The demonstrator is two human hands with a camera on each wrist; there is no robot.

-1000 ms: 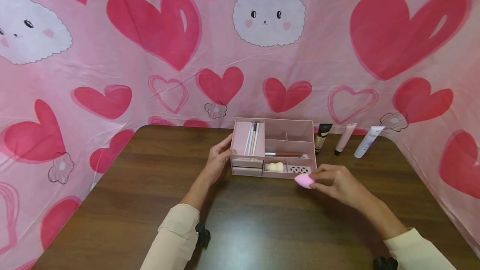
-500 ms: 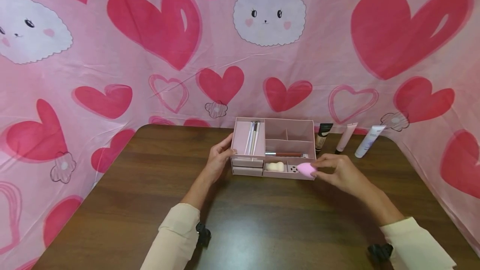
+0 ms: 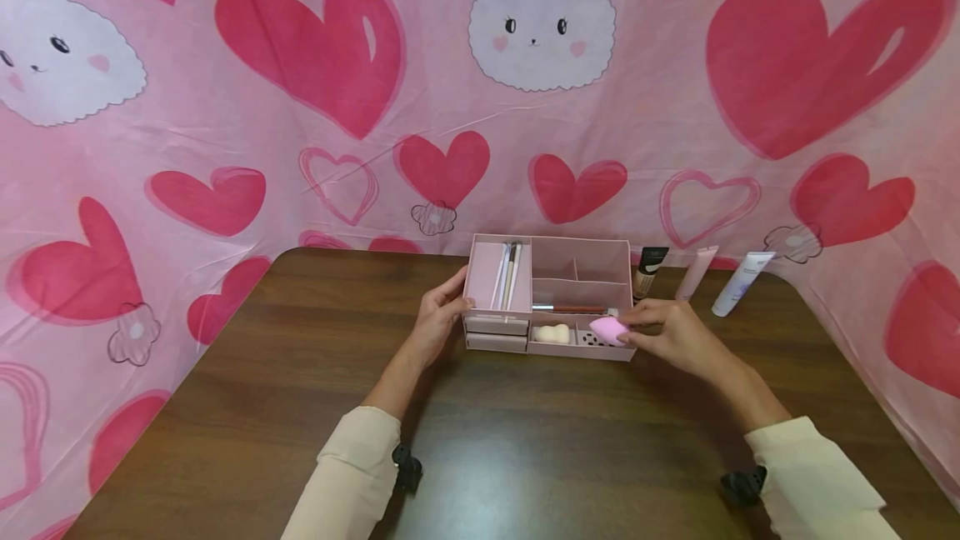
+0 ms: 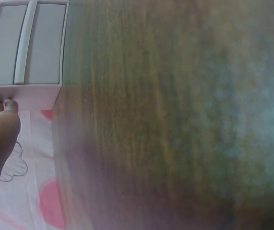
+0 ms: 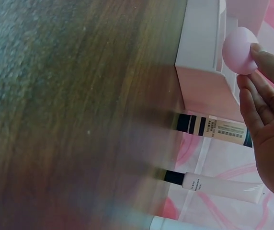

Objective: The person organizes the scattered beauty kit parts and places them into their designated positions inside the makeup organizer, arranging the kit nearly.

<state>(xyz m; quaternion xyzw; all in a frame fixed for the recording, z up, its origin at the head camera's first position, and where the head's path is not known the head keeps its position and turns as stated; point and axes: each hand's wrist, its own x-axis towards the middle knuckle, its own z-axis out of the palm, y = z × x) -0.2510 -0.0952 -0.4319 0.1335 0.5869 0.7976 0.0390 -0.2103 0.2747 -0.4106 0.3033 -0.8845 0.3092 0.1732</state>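
Note:
A pink makeup sponge (image 3: 609, 331) is pinched between the thumb and fingers of my right hand (image 3: 678, 338). It is over the front right compartment of a pink desk organizer (image 3: 581, 351), whose bottom there carries a black-spotted white piece (image 3: 592, 340). In the right wrist view, the sponge (image 5: 239, 50) shows at the organizer's rim, thumb on one side. My left hand (image 3: 437, 315) grips the organizer's left side, with its thumb over the edge; the left wrist view shows fingertips (image 4: 10, 104) against the side wall. A cream sponge (image 3: 552, 334) sits in the neighbouring front compartment.
Several slim brushes (image 3: 507, 275) lie on the organizer's upper left tray, and another brush (image 3: 577, 308) in the middle row. Right of it stand a black-capped foundation tube (image 3: 645, 275), a pink tube (image 3: 696, 272) and a white tube (image 3: 741, 283). Behind hangs a heart-patterned cloth (image 3: 330, 57).
My right hand has moved the pink sponge up and back from in front of the organizer to over its front right compartment. My left hand stays in place.

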